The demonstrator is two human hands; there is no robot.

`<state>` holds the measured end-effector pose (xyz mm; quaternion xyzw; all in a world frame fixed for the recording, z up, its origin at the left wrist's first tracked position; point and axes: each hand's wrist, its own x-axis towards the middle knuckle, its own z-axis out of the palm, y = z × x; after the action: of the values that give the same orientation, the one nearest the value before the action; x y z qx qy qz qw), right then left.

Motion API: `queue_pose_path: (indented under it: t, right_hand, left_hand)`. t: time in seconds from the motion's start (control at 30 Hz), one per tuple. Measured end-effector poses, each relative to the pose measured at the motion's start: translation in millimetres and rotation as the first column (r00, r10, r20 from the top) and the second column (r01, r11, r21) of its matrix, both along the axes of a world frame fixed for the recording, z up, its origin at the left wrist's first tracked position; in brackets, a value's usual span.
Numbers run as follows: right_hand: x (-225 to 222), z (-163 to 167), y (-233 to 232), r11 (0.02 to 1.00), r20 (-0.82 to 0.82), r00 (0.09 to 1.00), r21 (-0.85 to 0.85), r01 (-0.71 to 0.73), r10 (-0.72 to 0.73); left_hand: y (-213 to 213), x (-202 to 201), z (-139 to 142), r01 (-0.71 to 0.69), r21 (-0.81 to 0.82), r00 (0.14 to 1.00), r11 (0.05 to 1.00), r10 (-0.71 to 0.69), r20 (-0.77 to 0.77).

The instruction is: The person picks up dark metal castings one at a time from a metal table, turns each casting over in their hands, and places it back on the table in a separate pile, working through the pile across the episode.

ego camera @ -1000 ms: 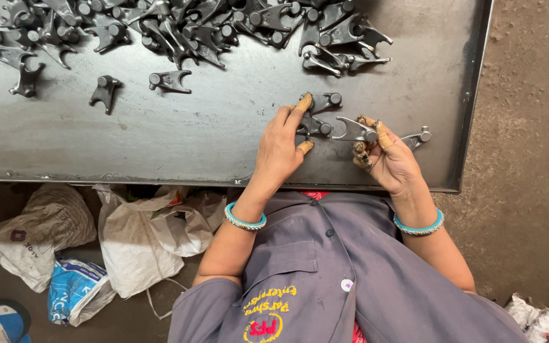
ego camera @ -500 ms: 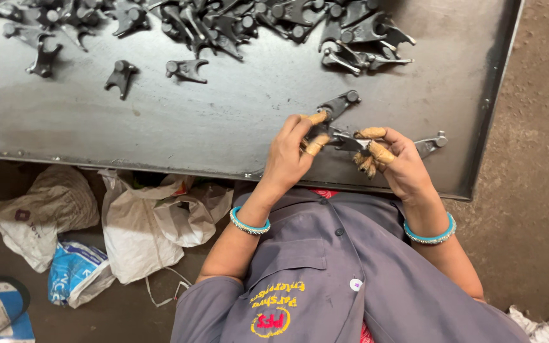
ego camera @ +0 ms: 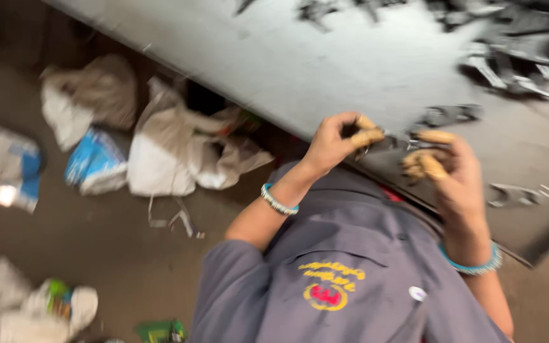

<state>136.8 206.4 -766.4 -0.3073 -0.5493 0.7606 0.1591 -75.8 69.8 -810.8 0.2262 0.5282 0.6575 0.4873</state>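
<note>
The view is blurred by motion. My left hand (ego camera: 338, 141) and my right hand (ego camera: 447, 173) are together at the near edge of the dark metal table (ego camera: 325, 57), both pinching a small dark metal part (ego camera: 396, 142) between the fingertips. Tan tape wraps the fingertips. Each wrist wears a turquoise bangle. Another metal part (ego camera: 447, 114) lies just beyond the hands, and one more (ego camera: 513, 194) lies right of my right hand.
A heap of several dark metal parts (ego camera: 509, 57) lies at the table's far right. On the floor to the left sit crumpled white bags (ego camera: 160, 159), a blue and white packet (ego camera: 96, 162) and other litter (ego camera: 27, 305).
The camera has swung and tilted, so the table now runs diagonally and more floor shows. My hands have drawn closer together on the small part at the table's edge.
</note>
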Motion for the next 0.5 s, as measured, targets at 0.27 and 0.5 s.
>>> queue_pose_path:
  t: [0.27, 0.5]
  right_hand:
    - [12.4, -20.4, 17.3, 0.996, -0.078, 0.995, 0.048, 0.071, -0.067]
    - [11.8, -16.3, 24.9, 0.991, -0.061, 0.991, 0.058, 0.122, -0.119]
  left_hand:
    - [-133.7, -138.2, -9.4, -0.861, 0.035, 0.503, 0.508, 0.859, -0.102]
    - [-226.0, -220.1, -58.8, -0.986, 0.151, 0.018, 0.063, 0.960, -0.281]
